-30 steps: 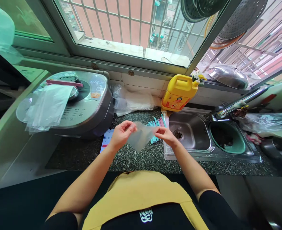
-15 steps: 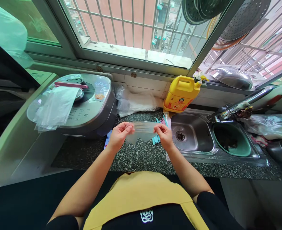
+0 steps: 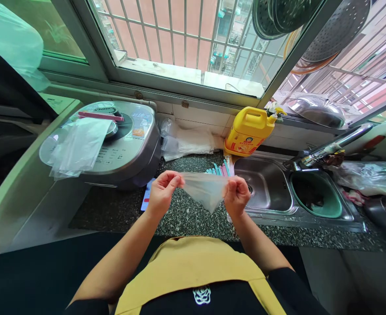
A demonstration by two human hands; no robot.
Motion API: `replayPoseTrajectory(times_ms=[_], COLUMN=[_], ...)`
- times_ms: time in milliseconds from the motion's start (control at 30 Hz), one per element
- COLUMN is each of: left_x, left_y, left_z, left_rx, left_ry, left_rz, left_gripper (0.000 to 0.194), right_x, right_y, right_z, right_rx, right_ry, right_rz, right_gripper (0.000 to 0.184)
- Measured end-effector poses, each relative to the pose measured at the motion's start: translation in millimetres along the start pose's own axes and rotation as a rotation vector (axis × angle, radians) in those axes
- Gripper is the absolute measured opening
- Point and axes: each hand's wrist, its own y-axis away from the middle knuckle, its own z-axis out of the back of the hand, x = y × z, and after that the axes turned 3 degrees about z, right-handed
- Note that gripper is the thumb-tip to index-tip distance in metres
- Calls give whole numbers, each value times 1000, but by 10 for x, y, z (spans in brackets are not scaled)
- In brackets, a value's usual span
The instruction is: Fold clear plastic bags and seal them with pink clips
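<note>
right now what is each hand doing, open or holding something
Left hand: closed, pinching one end of the clear plastic bag.
Right hand: closed, gripping its other end.

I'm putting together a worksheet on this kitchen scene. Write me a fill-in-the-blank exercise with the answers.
1. The left hand and right hand hold see-through plastic stretched ____ them.
2. The big jug by the sink is coloured ____.
3. A pile of thin plastic lies on ____ of the rounded grey appliance.
4. The basin in the sink is coloured ____.

Missing words: between; yellow; top; green.
</note>
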Motion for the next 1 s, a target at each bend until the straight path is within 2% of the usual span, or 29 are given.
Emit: replayPoseTrajectory(times_ms=[67, 133, 200, 300, 433, 500, 533, 600, 700, 800, 900, 1000], left_x=[-60, -104, -120, -126, -172, -200, -210, -221, -223, -217, -200, -176], left_y=[93, 160, 188, 187, 196, 180, 157, 81, -55, -125, -120, -102], left_z=[-63, -140, -206, -254, -263, -279, -292, -322, -343, -310, -261, -241], left_rx=[-60, -141, -197, -197, -247, -260, -237, -153, -53, -89, -159, -162], left_ry=[15, 30, 62, 112, 58, 32, 32, 51, 99, 122, 143, 181], left_rz=[-99, -193, -224, -232, -401, -463, -451, -345, -144, -112, -97, -17], left_gripper=[21, 21, 21, 17, 16, 19, 20, 21, 22, 22, 22, 24], right_x=[56, 102, 137, 200, 328, 370, 376, 357, 303, 287, 271, 194], right_y=[12, -5, -42, -100, -165, -203, -224, -267, -310, -314, -312, -341], right_z=[38, 39, 4, -60, -118, -162, -191, -252, -291, -231, -158, -172], right_rx=[-73, -126, -126, -80, -103, -48, 20, 164, 248, 227, 152, 78], right_ry=[50, 93, 109, 87, -81, -147, -152, -155, -228, -256, -180, -159], right_rz=[169, 264, 242, 226, 362, 323, 246, 39, -169, -172, -132, -196], right_gripper=[24, 26, 29, 29, 24, 25, 26, 30, 32, 31, 28, 29])
